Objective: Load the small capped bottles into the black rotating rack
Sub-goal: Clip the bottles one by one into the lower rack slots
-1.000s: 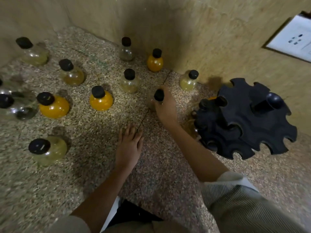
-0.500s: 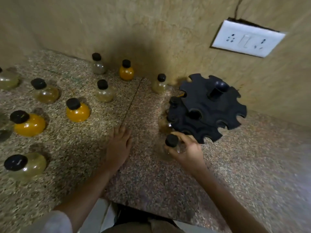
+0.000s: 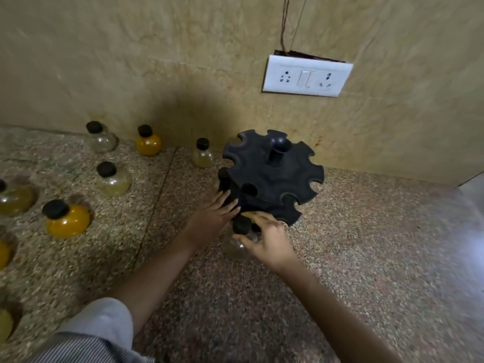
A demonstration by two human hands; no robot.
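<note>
Two hands at frame centre: left hand [image 3: 212, 217] spread against the black rack [image 3: 272, 176], right hand [image 3: 269, 239] pinching a clear capped bottle [image 3: 239, 242].

Dim, warm indoor lighting. You cast a broad soft shadow on the wall [image 3: 183, 82] behind the black rack [image 3: 272, 176], and each bottle drops a short dark shadow on the speckled surface [image 3: 353, 258]. A pale glare washes out the surface at your far right. The wide-angle lens bows the wall and stretches your forearms at the lower edge. Motion blur softens the right and lower-left margins; the white socket plate [image 3: 306, 76] stays fairly sharp.
</note>
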